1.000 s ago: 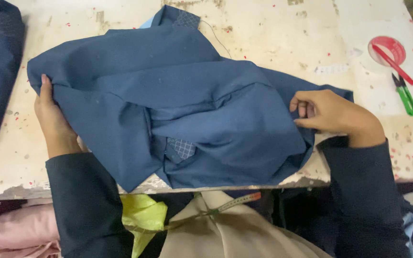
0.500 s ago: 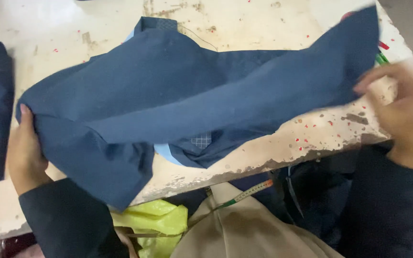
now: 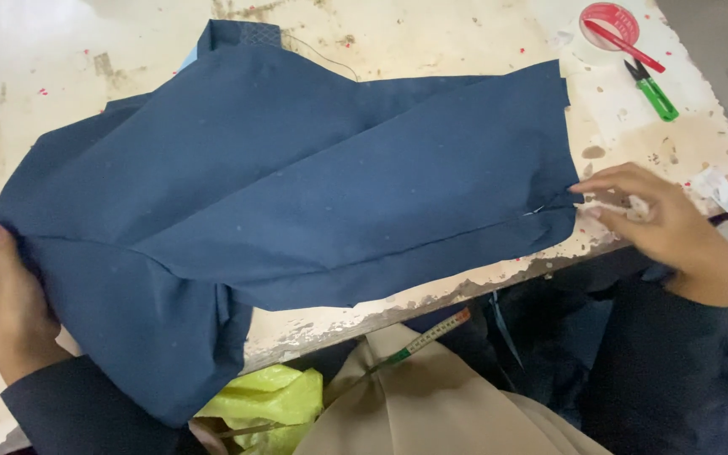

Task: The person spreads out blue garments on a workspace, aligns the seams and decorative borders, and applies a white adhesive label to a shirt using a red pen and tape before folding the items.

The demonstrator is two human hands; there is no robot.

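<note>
Cloth fills most of our view: we count one dark blue garment piece (image 3: 297, 194) spread over the worn, paint-flecked table (image 3: 61, 67), its lower left part hanging over the near edge. We count two hands, both ours. Our left hand (image 3: 14, 307), at about eight o'clock in the view, grips the garment's left edge; only one fingertip shows above the fold, so we cannot tell how the other fingers lie, but they are wrapped into the cloth. Our right hand (image 3: 663, 223), at about three o'clock, sits just beside the garment's right edge, its fingers (image 3: 612, 179) loosely spread and pointing toward nine o'clock, the tips touching or nearly touching the hem where a pale thread shows; they pinch nothing that we can see. The garment thus lies between our two hands. At one o'clock we count one red roll of tape (image 3: 610, 18), one red pen (image 3: 625, 46) and one green thread snip (image 3: 655, 91), well apart from the cloth. At six o'clock, under the table edge, we see one yellow bag (image 3: 267, 400), one measuring tape (image 3: 431, 335) and beige fabric (image 3: 431, 404).
</note>
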